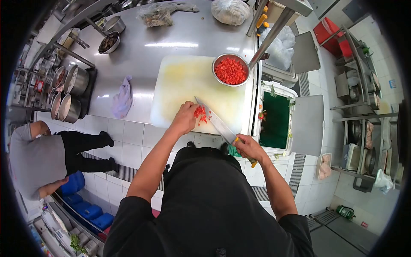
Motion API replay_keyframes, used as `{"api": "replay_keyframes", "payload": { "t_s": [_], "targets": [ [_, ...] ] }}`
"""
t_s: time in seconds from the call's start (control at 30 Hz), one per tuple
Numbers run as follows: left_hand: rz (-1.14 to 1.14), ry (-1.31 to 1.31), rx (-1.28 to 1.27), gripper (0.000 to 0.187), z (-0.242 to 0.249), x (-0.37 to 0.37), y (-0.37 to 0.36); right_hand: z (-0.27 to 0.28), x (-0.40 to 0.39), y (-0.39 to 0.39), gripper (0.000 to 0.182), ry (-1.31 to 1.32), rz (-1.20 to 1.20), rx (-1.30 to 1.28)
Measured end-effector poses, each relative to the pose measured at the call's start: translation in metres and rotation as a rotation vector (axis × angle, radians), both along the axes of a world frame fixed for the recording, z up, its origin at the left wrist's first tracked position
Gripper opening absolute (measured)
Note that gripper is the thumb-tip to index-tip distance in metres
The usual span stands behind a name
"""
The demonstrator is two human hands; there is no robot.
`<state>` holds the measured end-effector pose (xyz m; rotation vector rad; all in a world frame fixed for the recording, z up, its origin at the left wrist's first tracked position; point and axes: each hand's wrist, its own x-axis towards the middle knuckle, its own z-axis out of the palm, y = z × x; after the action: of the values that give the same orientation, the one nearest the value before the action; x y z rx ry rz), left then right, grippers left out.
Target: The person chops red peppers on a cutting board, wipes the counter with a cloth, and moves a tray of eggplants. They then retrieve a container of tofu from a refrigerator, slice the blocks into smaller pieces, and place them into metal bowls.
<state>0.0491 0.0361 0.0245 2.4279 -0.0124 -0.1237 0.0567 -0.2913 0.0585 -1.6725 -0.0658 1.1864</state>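
My right hand (249, 147) grips a kitchen knife (220, 126) by its yellow-and-dark handle. The long blade slants up and left over the white cutting board (171, 81). A small heap of chopped red vegetable pieces (201, 114) lies on the board along the left side of the blade. My left hand (184, 118) is closed, its curled fingertips pressed onto the left edge of that heap. Toward the board's far right corner stands a metal bowl (214, 73) filled with diced red vegetable (231, 71).
A purple cloth (122, 97) lies left of the board; bagged food (230, 11) sits at the back. Right of the table, a green-lined bin (274, 120) stands below a metal post (274, 34). Pots (76, 80) stand at left, near another person (40, 156).
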Motion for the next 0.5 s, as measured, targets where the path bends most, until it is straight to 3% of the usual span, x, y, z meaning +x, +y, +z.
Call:
{"api": "replay_keyframes", "payload": {
  "t_s": [0.2, 0.37, 0.5],
  "targets": [
    [0.090, 0.004, 0.042, 0.058, 0.004, -0.027, -0.026, -0.011, -0.018, -0.003, 0.018, 0.043, -0.007, 0.033],
    [0.344, -0.073, -0.112, 0.047, -0.006, -0.028, -0.043, -0.024, -0.029, 0.014, 0.018, 0.046, -0.025, 0.063],
    [0.372, -0.215, -0.045, 0.042, -0.019, -0.028, -0.042, -0.027, -0.030, 0.031, 0.018, 0.021, -0.034, 0.093]
  ]
}}
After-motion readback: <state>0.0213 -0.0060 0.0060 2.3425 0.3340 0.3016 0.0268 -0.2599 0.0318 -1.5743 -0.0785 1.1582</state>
